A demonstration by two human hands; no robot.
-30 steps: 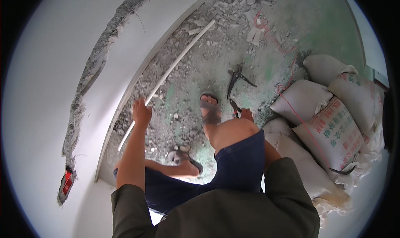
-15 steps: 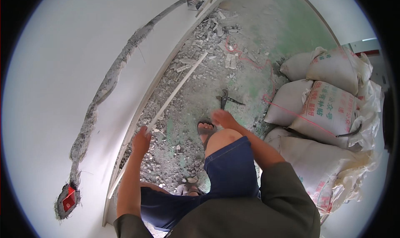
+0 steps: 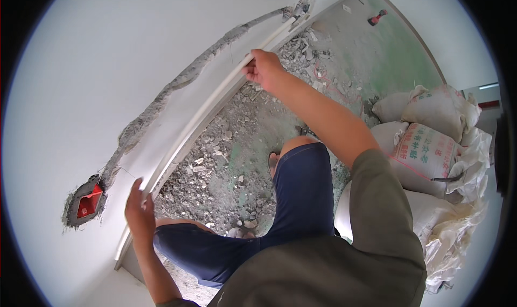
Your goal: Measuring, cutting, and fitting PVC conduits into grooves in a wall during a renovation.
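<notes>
A long white pipe [image 3: 214, 95] runs along the lower wall, close to the baseboard. My right hand [image 3: 264, 69] is closed around its upper stretch, arm reaching forward. Farther down the pipe, my left hand [image 3: 140, 213] has its fingers curled about it near the wall. Above the pipe, a rough groove [image 3: 145, 117] is cut into the white wall. The groove leads from a red junction box [image 3: 90, 202] set in a broken hole at the left up to another opening at the far end, near the pipe's tip.
Rubble [image 3: 215, 170] covers the floor beside the wall. Full white woven sacks [image 3: 425, 151] are stacked at the right, with a pink cord across them. A red and black tool [image 3: 378, 17] lies on the far floor. My bent knees are between the wall and the sacks.
My right hand has gone from beside my knee up to the pipe and grips it. The pipe has swung left against the wall, and my left hand has moved left and down.
</notes>
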